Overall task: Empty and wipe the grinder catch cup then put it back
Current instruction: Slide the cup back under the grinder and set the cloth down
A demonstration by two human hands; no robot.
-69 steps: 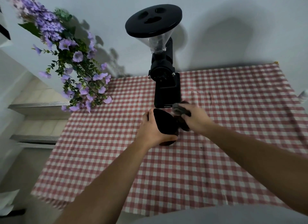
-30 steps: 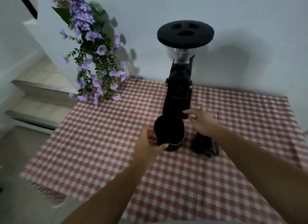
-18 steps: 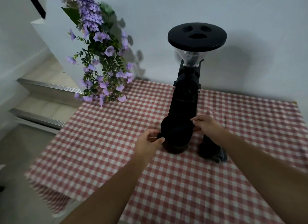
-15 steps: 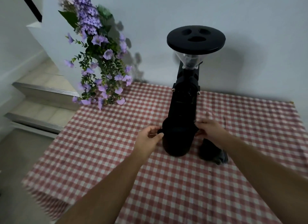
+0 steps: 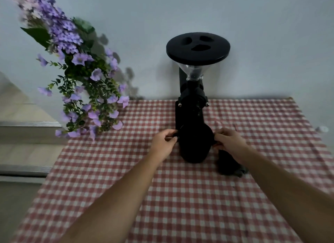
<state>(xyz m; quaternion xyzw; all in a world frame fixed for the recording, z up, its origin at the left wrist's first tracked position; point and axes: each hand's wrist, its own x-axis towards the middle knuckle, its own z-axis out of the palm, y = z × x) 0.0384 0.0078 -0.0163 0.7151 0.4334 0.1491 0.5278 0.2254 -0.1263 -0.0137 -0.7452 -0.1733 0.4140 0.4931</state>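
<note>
A black catch cup (image 5: pixel 195 145) stands upright on the checked cloth, pressed against the front of the black grinder (image 5: pixel 191 105). My left hand (image 5: pixel 163 145) pinches the cup's left side near the rim. My right hand (image 5: pixel 228 140) pinches its right side. A dark wiping cloth (image 5: pixel 228 164) lies crumpled on the table just right of the cup, partly under my right wrist. The grinder's clear hopper carries a wide black lid (image 5: pixel 197 48).
A red-and-white checked tablecloth (image 5: pixel 180 197) covers the table, which ends at a pale wall behind the grinder. A purple flower arrangement (image 5: pixel 81 83) hangs over the table's far left corner. Steps (image 5: pixel 23 134) lie beyond the left edge. A small white object (image 5: pixel 322 129) sits at the far right.
The dark cloth was set down on the table to the right. Both hands brought the cup upright and pushed it back against the grinder's front.
</note>
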